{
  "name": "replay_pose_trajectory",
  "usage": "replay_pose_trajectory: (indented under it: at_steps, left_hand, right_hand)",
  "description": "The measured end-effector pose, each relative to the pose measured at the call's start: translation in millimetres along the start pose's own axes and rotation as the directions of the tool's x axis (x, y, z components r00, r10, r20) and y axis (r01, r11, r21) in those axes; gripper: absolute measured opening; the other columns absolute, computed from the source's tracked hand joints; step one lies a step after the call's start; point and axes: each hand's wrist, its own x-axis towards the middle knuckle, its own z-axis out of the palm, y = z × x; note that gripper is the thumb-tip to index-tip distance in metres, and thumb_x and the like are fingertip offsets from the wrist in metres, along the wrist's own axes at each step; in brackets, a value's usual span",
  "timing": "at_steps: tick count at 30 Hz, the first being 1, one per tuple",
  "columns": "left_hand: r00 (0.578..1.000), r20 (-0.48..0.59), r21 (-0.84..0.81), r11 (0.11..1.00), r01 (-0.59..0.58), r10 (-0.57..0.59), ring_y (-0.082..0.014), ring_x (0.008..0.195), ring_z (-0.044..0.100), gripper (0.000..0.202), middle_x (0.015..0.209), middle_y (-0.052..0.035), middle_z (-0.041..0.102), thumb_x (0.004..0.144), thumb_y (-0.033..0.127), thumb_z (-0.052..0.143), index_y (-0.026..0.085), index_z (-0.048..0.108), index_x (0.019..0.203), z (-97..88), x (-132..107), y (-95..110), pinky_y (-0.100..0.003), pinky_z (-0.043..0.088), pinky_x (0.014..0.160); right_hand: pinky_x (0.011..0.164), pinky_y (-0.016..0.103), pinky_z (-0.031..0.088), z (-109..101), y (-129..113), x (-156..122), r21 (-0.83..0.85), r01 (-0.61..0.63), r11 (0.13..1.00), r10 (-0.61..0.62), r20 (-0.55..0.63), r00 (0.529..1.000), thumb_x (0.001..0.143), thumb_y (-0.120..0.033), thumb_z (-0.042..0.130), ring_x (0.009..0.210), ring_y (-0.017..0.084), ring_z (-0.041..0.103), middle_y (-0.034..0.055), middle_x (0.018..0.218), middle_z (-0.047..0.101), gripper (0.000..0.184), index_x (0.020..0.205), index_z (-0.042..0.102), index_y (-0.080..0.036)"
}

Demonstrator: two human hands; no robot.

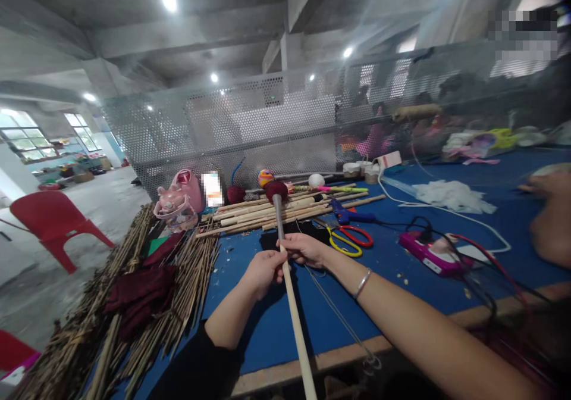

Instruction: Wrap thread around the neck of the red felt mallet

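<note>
A pale wooden stick (294, 311) slants up from the table's front edge. Its far part is wrapped in grey (279, 218), and a dark red padded ball (276, 191) caps the end. My left hand (263, 269) pinches the stick just below the wrapping. Close above it, my right hand (306, 250) has thumb and fingers closed at the lower end of the wrapping. A thin grey cord (334, 308) trails from near my right hand over the table's front edge. Whether my right fingers also hold the cord is hidden.
Bundled thin twigs (187, 293) with dark red cloth (140, 287) lie left. Behind my hands are wooden sticks (250, 212), yellow-and-red scissors (345, 242) and a blue glue gun (350, 214). A purple power strip (430, 254) with cables lies right, near another person's arm (553, 221).
</note>
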Motion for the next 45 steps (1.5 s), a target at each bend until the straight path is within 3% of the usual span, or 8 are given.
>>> replay_pose_trajectory:
  at_steps: [4,10,18,25,33,36,40,45]
  left_hand:
    - [1.000,-0.004,-0.011,1.000,0.026,-0.026,-0.0033,0.036,0.036,0.032,0.051,0.0015,0.051,0.069,0.044,0.059,0.012,0.056,0.068,2.1,-3.1,2.0,-0.017,0.025,0.036]
    - [0.978,-0.207,0.214,0.977,0.011,0.034,-0.0049,0.034,0.039,0.042,0.041,0.0059,0.042,0.059,0.047,0.069,0.017,0.040,0.057,3.6,-2.2,-1.1,-0.018,0.032,0.037]
    - [0.997,0.015,-0.093,0.993,0.075,-0.074,-0.0082,0.050,0.056,0.030,0.064,-0.0036,0.058,0.070,0.038,0.063,0.010,0.058,0.078,-3.4,-2.1,0.8,-0.017,0.040,0.045]
    - [0.983,-0.170,0.254,0.967,-0.020,0.065,-0.0056,0.036,0.043,0.040,0.045,0.0043,0.047,0.059,0.048,0.069,0.014,0.050,0.062,-6.7,-0.8,-2.0,-0.018,0.035,0.039]
    - [0.996,0.036,-0.081,0.993,0.080,-0.078,-0.0103,0.053,0.059,0.025,0.063,-0.0035,0.060,0.070,0.036,0.062,0.012,0.056,0.075,-5.9,-2.6,0.6,-0.019,0.044,0.048]
    - [0.997,-0.035,0.054,0.996,0.068,-0.066,-0.0101,0.048,0.056,0.026,0.057,-0.0008,0.057,0.069,0.037,0.062,0.013,0.055,0.073,-5.5,-3.0,0.3,-0.019,0.042,0.044]
    - [0.970,-0.224,0.270,0.962,-0.037,0.100,-0.0068,0.038,0.046,0.035,0.044,0.0048,0.047,0.060,0.042,0.070,0.015,0.047,0.060,-3.4,-3.5,1.6,-0.018,0.039,0.040]
    - [0.998,-0.066,-0.001,1.000,-0.012,0.012,-0.0073,0.047,0.053,0.035,0.054,0.0012,0.054,0.064,0.044,0.067,0.014,0.050,0.064,-2.5,-3.8,3.4,-0.018,0.043,0.047]
  right_hand:
    - [0.031,0.016,0.009,2.0,2.5,2.3,-0.064,0.033,0.997,-0.034,-0.019,0.999,0.070,-0.043,0.063,0.032,0.001,0.020,-0.0076,0.047,0.044,0.032,0.073,0.047,-0.015]
    - [0.030,0.017,0.011,5.5,6.1,6.0,-0.148,0.044,0.988,-0.055,-0.072,0.996,0.069,-0.042,0.064,0.030,0.001,0.020,-0.0105,0.041,0.036,0.031,0.070,0.046,-0.016]
    - [0.032,0.016,0.009,1.6,2.7,2.3,-0.082,0.003,0.997,-0.003,0.002,1.000,0.070,-0.042,0.063,0.034,0.001,0.022,-0.0061,0.051,0.048,0.031,0.074,0.047,-0.015]
    - [0.030,0.017,0.011,4.1,6.3,5.4,-0.167,0.026,0.986,-0.037,-0.066,0.997,0.069,-0.040,0.063,0.032,0.002,0.019,-0.0101,0.042,0.035,0.029,0.070,0.047,-0.016]
    - [0.032,0.016,0.010,2.5,4.2,2.9,-0.108,0.015,0.994,-0.015,0.001,1.000,0.071,-0.042,0.063,0.035,0.002,0.022,-0.0074,0.049,0.043,0.030,0.073,0.048,-0.015]
    - [0.031,0.017,0.011,6.1,4.9,3.9,-0.170,0.035,0.985,-0.041,-0.030,0.999,0.070,-0.041,0.062,0.033,0.002,0.023,-0.0073,0.046,0.043,0.029,0.071,0.048,-0.015]
    - [0.031,0.017,0.011,6.9,7.1,5.6,-0.194,0.054,0.979,-0.070,-0.074,0.995,0.070,-0.041,0.062,0.033,0.002,0.020,-0.0098,0.042,0.034,0.029,0.070,0.049,-0.015]
    - [0.032,0.016,0.009,3.5,5.2,2.4,-0.104,0.022,0.994,-0.027,-0.048,0.998,0.070,-0.043,0.063,0.035,0.002,0.017,-0.0102,0.046,0.033,0.031,0.072,0.047,-0.016]
